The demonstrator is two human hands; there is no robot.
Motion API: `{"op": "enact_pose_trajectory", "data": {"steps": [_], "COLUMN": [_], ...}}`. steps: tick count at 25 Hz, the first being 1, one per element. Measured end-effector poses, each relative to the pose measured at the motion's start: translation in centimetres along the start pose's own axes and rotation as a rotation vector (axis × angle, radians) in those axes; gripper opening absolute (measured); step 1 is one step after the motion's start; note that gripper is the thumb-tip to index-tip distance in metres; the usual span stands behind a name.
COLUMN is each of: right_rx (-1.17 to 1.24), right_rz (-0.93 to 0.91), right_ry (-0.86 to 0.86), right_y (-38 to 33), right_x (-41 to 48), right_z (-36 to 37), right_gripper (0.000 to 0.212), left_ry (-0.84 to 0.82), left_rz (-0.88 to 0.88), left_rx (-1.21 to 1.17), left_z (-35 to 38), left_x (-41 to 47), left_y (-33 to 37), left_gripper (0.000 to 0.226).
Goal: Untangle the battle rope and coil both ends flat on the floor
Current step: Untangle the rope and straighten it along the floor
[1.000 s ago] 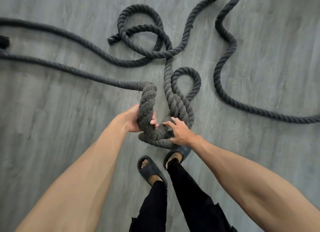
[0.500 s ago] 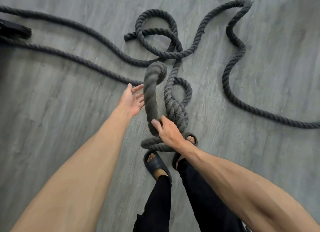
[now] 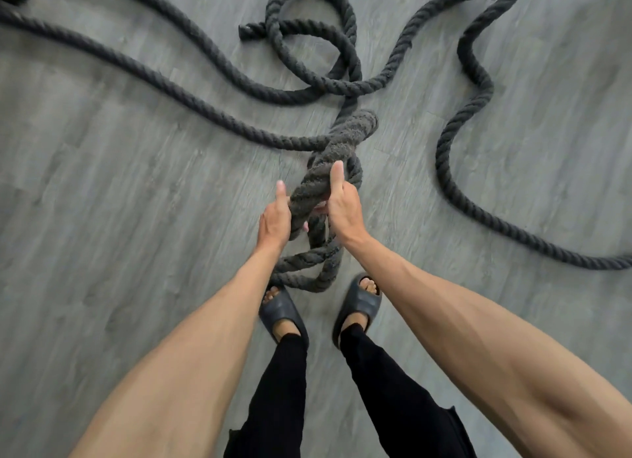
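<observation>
Left grip, right grip hold forward-pointing rope.

Rope: one
Rope end: one
Grips: two, left grip and right grip
Slippers: two, left slipper and right slipper
Legs: two

Rope sprawled on floor, before feet

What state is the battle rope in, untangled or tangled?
Tangled. The battle rope twists round itself in a bundle gripped by the left hand and right hand, and loops cross near its loose end; no flat coil yet.
</observation>
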State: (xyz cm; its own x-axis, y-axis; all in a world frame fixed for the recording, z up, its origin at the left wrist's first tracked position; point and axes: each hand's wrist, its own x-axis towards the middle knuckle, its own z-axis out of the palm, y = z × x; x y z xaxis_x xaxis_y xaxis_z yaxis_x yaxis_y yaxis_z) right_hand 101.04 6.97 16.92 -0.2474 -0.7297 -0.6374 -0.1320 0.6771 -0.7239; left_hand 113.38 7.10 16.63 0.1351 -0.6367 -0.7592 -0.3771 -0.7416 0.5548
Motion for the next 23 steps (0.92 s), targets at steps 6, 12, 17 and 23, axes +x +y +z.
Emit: {"op": "enact_pose_trajectory", "data": {"steps": [6, 12, 17, 23], "right_rx": [-0.341, -0.541, -0.526, -0.516], "right_rz": [0.242, 0.279, 0.235, 0.213], "right_ry": [0.052, 0.071, 0.101, 0.134], "right_y": [13.4, 22.5, 22.0, 16.9], "right_x": [6.2, 11.9, 9.7, 0.8], "right_z": [-1.4, 1.6, -1.7, -8.7], "right_gripper": [0.081, 0.098, 0.084, 0.082], "left_ry": [0.283, 0.196, 0.257, 0.294], "left_rz": [-0.337, -0.627, -0.706, -0.618], "left_rx": [-0.702, -0.922, -1.06, -1.09], "left_z": [3.3, 2.3, 0.9, 0.5], "left_x": [7.3, 15.8, 11.9, 3.4], "left_y": [-2.3, -8.1, -11.9, -12.4], "left_gripper": [0.075, 0.09, 0.087, 0.065]}}
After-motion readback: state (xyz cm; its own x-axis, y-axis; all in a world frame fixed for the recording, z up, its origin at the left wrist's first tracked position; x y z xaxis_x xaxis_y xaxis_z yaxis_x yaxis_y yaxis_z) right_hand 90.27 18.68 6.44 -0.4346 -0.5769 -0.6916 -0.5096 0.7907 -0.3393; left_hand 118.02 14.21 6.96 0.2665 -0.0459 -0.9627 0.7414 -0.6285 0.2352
